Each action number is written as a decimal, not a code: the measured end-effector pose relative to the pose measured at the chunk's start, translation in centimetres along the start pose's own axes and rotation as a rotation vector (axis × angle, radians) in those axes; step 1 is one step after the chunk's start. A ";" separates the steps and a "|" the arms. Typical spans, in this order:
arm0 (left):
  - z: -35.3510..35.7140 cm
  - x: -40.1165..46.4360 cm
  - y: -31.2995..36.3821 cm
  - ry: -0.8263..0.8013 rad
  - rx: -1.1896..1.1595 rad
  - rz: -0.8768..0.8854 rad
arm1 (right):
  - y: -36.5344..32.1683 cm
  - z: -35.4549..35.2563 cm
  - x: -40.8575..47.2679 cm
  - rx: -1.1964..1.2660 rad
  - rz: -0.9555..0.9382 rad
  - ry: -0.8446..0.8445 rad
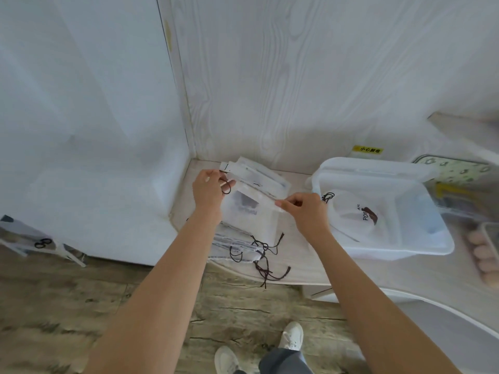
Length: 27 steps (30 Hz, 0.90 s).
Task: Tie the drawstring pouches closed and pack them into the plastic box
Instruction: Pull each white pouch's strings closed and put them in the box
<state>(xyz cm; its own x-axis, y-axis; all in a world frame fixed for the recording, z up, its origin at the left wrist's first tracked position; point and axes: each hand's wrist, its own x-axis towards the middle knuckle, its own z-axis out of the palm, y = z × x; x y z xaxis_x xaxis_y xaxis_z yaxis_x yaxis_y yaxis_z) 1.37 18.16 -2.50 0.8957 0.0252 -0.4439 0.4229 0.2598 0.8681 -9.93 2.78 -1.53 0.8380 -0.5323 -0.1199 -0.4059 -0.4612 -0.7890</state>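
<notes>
Pouch [247, 205] at frame centre, above the stack [237, 238], top hem running left to right. Left hand [209, 188] pinches the cord end, right hand [305, 209] pinches the hem's other end; plastic box [399, 238] lies right, nearer the right hand.

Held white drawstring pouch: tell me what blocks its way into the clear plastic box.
Nothing visible does. The white drawstring pouch sits left of the open clear plastic box, which holds one pouch already, with room beside it.
</notes>
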 end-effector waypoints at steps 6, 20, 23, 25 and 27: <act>0.1 0.1 -0.4 -0.105 -0.461 -0.425 | -0.5 0.6 0.5 0.890 0.225 -0.015; 1.5 0.8 -0.5 -0.027 -0.144 -0.197 | -0.9 -0.8 0.7 -0.078 -0.230 -0.001; 1.3 -0.6 0.0 -0.210 0.727 0.305 | -0.5 -0.5 1.3 -0.396 -0.400 -0.166; 1.0 -0.9 0.3 -0.363 1.073 0.552 | -0.2 -0.6 1.6 -0.611 -0.510 -0.168; 0.7 -0.9 0.6 -0.440 1.225 0.656 | -0.2 -1.0 1.7 -0.860 -0.614 -0.177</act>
<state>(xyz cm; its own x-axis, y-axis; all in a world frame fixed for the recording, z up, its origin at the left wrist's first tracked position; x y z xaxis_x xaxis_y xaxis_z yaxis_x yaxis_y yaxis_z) 0.92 17.60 -1.38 0.8437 -0.5368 0.0055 -0.4219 -0.6568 0.6250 -8.77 1.23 -0.97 0.9991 0.0394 0.0127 0.0401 -0.9972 -0.0627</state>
